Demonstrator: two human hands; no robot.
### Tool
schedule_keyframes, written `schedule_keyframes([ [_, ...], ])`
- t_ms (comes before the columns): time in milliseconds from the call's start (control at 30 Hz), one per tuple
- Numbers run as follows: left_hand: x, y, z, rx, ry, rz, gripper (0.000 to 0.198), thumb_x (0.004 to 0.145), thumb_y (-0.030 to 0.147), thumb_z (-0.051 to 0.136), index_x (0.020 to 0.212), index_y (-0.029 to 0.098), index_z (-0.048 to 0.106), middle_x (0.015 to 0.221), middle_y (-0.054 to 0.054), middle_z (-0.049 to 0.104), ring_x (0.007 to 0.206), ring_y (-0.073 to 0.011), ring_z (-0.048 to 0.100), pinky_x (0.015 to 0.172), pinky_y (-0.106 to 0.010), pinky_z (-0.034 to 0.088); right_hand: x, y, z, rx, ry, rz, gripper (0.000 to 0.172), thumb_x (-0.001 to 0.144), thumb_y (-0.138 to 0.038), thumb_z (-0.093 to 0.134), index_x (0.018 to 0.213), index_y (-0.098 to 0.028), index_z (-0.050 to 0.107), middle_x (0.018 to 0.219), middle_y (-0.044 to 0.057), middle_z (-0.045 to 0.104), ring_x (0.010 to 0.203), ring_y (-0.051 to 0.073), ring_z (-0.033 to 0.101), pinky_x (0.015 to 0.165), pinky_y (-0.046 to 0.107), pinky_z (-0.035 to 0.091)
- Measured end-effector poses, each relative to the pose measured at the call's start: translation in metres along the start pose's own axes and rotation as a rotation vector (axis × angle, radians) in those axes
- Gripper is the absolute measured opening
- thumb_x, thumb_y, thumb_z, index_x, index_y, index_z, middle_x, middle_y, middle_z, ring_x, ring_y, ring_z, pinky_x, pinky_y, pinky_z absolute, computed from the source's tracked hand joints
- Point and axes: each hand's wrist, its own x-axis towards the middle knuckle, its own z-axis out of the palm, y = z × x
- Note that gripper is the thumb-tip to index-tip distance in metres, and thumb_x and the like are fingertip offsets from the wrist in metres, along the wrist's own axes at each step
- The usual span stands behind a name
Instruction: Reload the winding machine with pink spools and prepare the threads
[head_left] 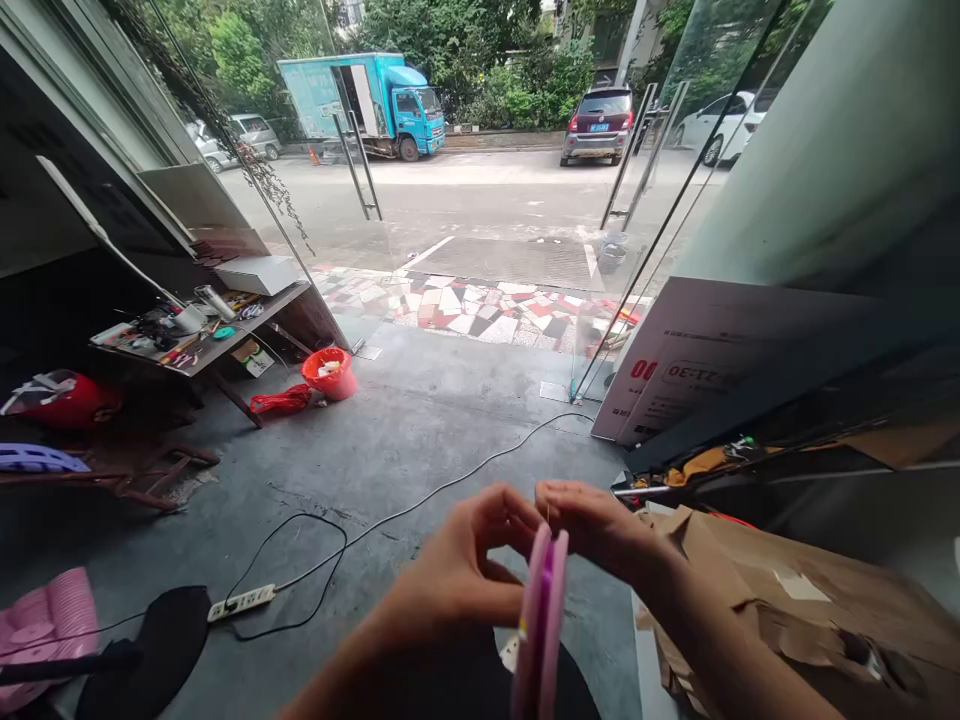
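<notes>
A pink spool (536,620) stands on edge toward me, with shiny purple material in the groove between its two rims. My left hand (476,565) is curled at the spool's left side; its thumb presses on the near rim and its fingers bend toward the top. Just above the spool, my right hand (589,520) has its fingertips pinched together, close to the left fingertips. A very thin thread (549,514) seems to run from the groove up to the right fingertips. The spool's lower end is cut off by the picture's edge.
A power strip (241,603) and its cable lie on the grey floor, left of my hands. Brown paper packaging (810,590) is at right. A red bucket (330,374) stands by a cluttered table (202,355). Ahead are glass doors, with a blue truck (367,105) outside.
</notes>
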Motion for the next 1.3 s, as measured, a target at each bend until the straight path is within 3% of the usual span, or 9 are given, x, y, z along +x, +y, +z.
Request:
schedule_keyframes([
  [200, 0.014, -0.01, -0.007, 0.212, 0.471, 0.206, 0.026, 0.06, 0.019, 0.069, 0.082, 0.019, 0.054, 0.081, -0.002, 0.057, 0.082, -0.017, 0.054, 0.063, -0.023, 0.045, -0.038, -0.007, 0.032, -0.232, 0.045, -0.083, 0.025, 0.072, -0.037, 0.067, 0.068, -0.013, 0.062, 0.059, 0.0, 0.049, 0.057, 0.008, 0.04, 0.052, 0.022, 0.027],
  [333, 0.007, -0.004, -0.005, -0.131, 0.17, 0.122, 0.035, 0.053, 0.027, 0.074, 0.077, 0.019, 0.05, 0.065, 0.004, 0.052, 0.058, -0.0099, 0.047, 0.05, -0.018, 0.038, -0.01, 0.026, 0.006, -0.03, -0.027, 0.042, 0.038, 0.068, -0.047, 0.065, 0.055, -0.015, 0.049, 0.043, -0.008, 0.032, 0.039, 0.004, 0.021, 0.041, 0.021, 0.016],
  [433, 0.001, 0.0, -0.001, 0.06, -0.034, -0.019, 0.031, 0.052, 0.019, 0.074, 0.075, 0.018, 0.054, 0.071, 0.002, 0.055, 0.062, -0.0115, 0.051, 0.052, -0.02, 0.04, 0.001, -0.009, -0.001, -0.004, 0.091, -0.103, 0.034, 0.074, -0.042, 0.062, 0.057, -0.017, 0.047, 0.049, -0.008, 0.029, 0.043, 0.005, 0.018, 0.043, 0.021, 0.017],
  [533, 0.009, -0.003, -0.004, 0.312, 0.196, 0.062, 0.022, 0.06, 0.016, 0.068, 0.079, 0.019, 0.057, 0.082, -0.002, 0.058, 0.081, -0.0172, 0.055, 0.062, -0.024, 0.045, -0.021, -0.035, 0.021, -0.152, 0.195, -0.314, 0.025, 0.074, -0.037, 0.065, 0.063, -0.016, 0.058, 0.053, -0.005, 0.039, 0.05, 0.007, 0.029, 0.048, 0.022, 0.023],
  [633, 0.018, -0.006, -0.011, 0.148, 0.441, 0.19, 0.024, 0.062, 0.021, 0.068, 0.081, 0.019, 0.053, 0.078, -0.001, 0.057, 0.08, -0.0163, 0.054, 0.061, -0.022, 0.044, -0.032, -0.009, 0.035, -0.285, 0.058, -0.112, 0.025, 0.07, -0.037, 0.068, 0.065, -0.013, 0.065, 0.056, 0.0, 0.049, 0.055, 0.01, 0.042, 0.051, 0.023, 0.028],
  [833, 0.002, 0.0, -0.007, 0.053, 0.021, 0.002, 0.029, 0.056, 0.02, 0.074, 0.077, 0.019, 0.054, 0.071, 0.002, 0.055, 0.065, -0.0122, 0.053, 0.054, -0.02, 0.041, 0.01, -0.007, 0.007, -0.017, 0.067, -0.058, 0.035, 0.074, -0.044, 0.06, 0.056, -0.016, 0.048, 0.046, -0.009, 0.027, 0.041, 0.004, 0.016, 0.043, 0.021, 0.016],
  [1067, 0.007, -0.006, -0.023, -0.045, 0.56, 0.189, 0.032, 0.057, 0.03, 0.074, 0.08, 0.021, 0.053, 0.074, 0.002, 0.056, 0.071, -0.0132, 0.053, 0.057, -0.019, 0.042, -0.002, -0.012, 0.034, -0.122, -0.08, 0.061, 0.024, 0.067, -0.037, 0.07, 0.067, -0.014, 0.064, 0.058, 0.0, 0.052, 0.054, 0.009, 0.043, 0.05, 0.023, 0.028],
  [1167, -0.004, 0.0, -0.028, -0.216, 0.391, 0.12, 0.039, 0.05, 0.035, 0.077, 0.075, 0.02, 0.051, 0.061, 0.005, 0.05, 0.053, -0.0087, 0.045, 0.048, -0.018, 0.037, 0.042, 0.01, 0.011, 0.0, -0.197, 0.182, 0.035, 0.063, -0.043, 0.069, 0.052, -0.015, 0.052, 0.04, -0.008, 0.031, 0.036, 0.003, 0.019, 0.039, 0.021, 0.013],
  [1300, -0.018, 0.006, -0.042, 0.153, 0.373, -0.06, 0.026, 0.055, 0.017, 0.072, 0.076, 0.02, 0.056, 0.077, 0.001, 0.057, 0.071, -0.0142, 0.055, 0.06, -0.022, 0.044, 0.093, -0.037, 0.013, 0.002, -0.202, 0.118, 0.029, 0.071, -0.037, 0.064, 0.057, -0.015, 0.052, 0.046, -0.008, 0.028, 0.042, 0.004, 0.019, 0.043, 0.02, 0.014],
])
